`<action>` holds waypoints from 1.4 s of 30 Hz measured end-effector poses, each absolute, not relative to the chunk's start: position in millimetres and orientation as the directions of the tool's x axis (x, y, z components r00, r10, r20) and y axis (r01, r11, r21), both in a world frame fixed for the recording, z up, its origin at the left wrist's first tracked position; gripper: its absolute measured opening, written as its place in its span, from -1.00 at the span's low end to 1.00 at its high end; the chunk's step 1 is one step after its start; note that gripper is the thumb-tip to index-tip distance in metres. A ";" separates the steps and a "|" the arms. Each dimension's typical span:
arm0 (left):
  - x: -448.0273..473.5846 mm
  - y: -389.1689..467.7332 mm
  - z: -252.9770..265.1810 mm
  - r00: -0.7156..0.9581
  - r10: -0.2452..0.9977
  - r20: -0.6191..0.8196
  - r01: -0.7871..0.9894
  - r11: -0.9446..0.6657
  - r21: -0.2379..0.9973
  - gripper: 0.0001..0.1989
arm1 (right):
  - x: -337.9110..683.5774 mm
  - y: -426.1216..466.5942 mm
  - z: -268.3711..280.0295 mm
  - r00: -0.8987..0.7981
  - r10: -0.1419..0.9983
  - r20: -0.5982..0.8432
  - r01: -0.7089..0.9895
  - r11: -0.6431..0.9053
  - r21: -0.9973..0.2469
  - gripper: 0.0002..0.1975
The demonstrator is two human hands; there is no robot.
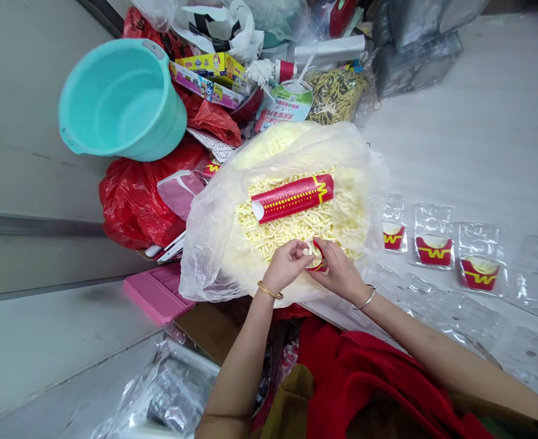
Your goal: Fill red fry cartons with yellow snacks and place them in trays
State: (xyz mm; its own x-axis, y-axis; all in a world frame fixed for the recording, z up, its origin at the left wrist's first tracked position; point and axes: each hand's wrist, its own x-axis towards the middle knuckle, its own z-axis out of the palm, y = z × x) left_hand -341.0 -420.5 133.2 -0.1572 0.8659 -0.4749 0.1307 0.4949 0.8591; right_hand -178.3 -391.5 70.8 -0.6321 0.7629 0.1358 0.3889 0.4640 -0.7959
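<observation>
My right hand (336,267) is closed around a small red French fry carton (317,264) with a white inside. At the carton's mouth, my left hand (290,263) has its fingers pinched together; what they hold is hidden. Both hands are over the near side of a large clear plastic bag (205,238), which lies open and full of pale yellow fry-shaped pieces (269,241). On top of those pieces lies a long nested stack of red fry cartons (291,198) with yellow markings.
Filled red cartons in clear pouches (434,250) lie in a row at right, near flat clear pouches (536,280). A turquoise basin (122,100) and red plastic bags (136,201) stand at left. Behind are boxes (214,67) and a bag of olive-coloured strands (337,94).
</observation>
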 end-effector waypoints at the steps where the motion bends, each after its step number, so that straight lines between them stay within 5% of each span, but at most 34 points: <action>1: -332.9 -422.3 133.5 -0.189 0.883 -0.430 0.259 0.467 0.845 -0.83 | -178.7 -393.1 69.7 -0.636 0.758 0.143 0.384 0.471 -0.794 -0.29; 5: -299.4 -428.6 134.7 -0.165 0.957 -0.240 0.732 0.282 0.621 -0.89 | -168.9 -400.5 60.0 -0.619 0.769 0.162 0.372 0.469 -0.801 -0.32; 7: -290.3 -429.1 135.2 -0.066 0.965 -0.255 0.830 0.195 0.523 -0.86 | -160.1 -403.3 54.9 -0.602 0.783 0.158 0.376 0.452 -0.809 -0.34; 9: -292.6 -426.8 133.7 -0.001 0.960 -0.280 0.811 0.164 0.561 -0.83 | -151.5 -404.0 52.3 -0.588 0.795 0.148 0.390 0.439 -0.810 -0.33; 12: -315.4 -418.7 124.7 -0.185 0.957 -0.223 0.776 0.282 0.565 -0.82 | -143.2 -401.1 53.6 -0.562 0.817 0.127 0.418 0.413 -0.809 -0.29; 17: -358.2 -405.5 92.1 -0.516 0.818 -0.253 0.777 0.572 0.263 -0.74 | -142.1 -395.9 58.4 -0.531 0.840 0.110 0.435 0.382 -0.816 -0.29; 20: -371.5 -406.8 77.0 -0.508 0.774 -0.377 0.657 0.632 0.411 -0.80 | -143.1 -395.8 59.5 -0.535 0.838 0.106 0.430 0.377 -0.820 -0.30; 24: -380.3 -416.8 74.7 -0.479 0.847 -0.232 0.627 0.515 0.585 -0.88 | -145.0 -395.4 61.1 -0.535 0.839 0.098 0.430 0.371 -0.823 -0.30; 34: -363.5 -423.5 76.8 -0.501 0.849 -0.169 0.736 0.520 0.434 -0.93 | -150.5 -393.9 65.6 -0.552 0.829 0.086 0.434 0.374 -0.819 -0.30; 39: -371.2 -424.7 89.6 -0.572 0.817 -0.073 0.558 0.453 0.695 -0.96 | -152.1 -394.8 68.3 -0.556 0.826 0.095 0.441 0.390 -0.808 -0.30; 42: -362.4 -427.8 112.5 -0.494 0.848 -0.194 0.378 0.410 0.830 -0.90 | -158.9 -395.7 72.7 -0.569 0.816 0.105 0.441 0.410 -0.799 -0.32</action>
